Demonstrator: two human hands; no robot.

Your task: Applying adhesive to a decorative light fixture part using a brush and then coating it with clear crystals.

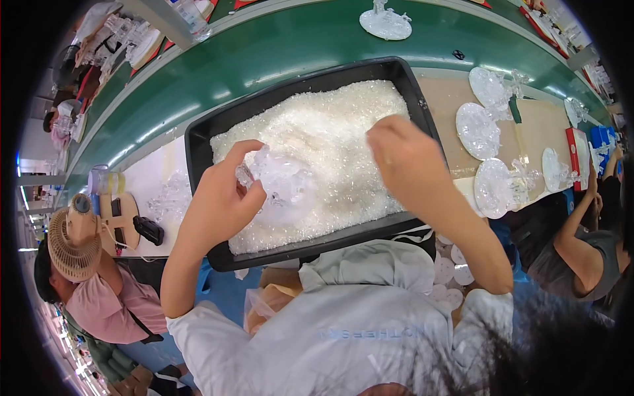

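Note:
A black tray (321, 245) in front of me holds a bed of sparkling white granules (337, 105). Over its left half, my left hand (221, 195) grips a clear plastic ornament with a round frosted base (287, 191), held by a clear knob between thumb and fingers. The base hangs tilted, close to the granules. On the tray's right side my right hand (406, 165) hovers above the granules, its fingers curled together and slightly blurred. Whatever may be between those fingertips is hidden.
Several similar clear ornaments (478, 131) stand on the cardboard-covered table at right. Another ornament (386, 24) rests on the green conveyor belt (290, 49) beyond the tray. A fan (74, 241) and a person in pink (115, 297) are at left; another person (581, 254) works at right.

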